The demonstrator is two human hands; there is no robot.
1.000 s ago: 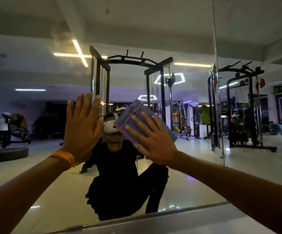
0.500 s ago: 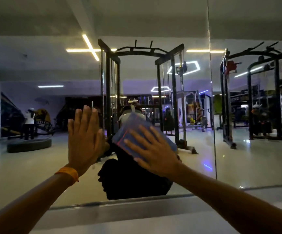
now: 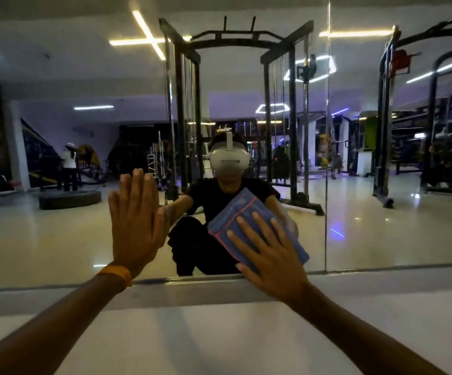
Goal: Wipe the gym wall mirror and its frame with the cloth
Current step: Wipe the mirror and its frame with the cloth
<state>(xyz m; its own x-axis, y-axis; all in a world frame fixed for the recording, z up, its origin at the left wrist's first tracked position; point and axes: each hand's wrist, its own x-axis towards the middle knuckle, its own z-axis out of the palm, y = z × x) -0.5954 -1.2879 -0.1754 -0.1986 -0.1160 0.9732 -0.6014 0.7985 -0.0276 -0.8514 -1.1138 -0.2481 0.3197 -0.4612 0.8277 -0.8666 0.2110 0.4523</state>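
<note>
1. Right hand (image 3: 269, 255): fingers straight and spread, pressing the blue cloth (image 3: 235, 215) flat against the mirror (image 3: 57, 239); nothing clenched.
2. Cloth is lower than half a second ago; its lower corner is now just above the bottom frame (image 3: 192, 279).
3. Left hand (image 3: 138, 226): fingers released, palm flat on the glass, also lower; orange wristband (image 3: 116, 274) near the frame.

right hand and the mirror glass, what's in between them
The folded blue cloth lies between them, as the head view shows. The right hand presses it flat against the mirror with straight fingers, low on the glass.
</note>
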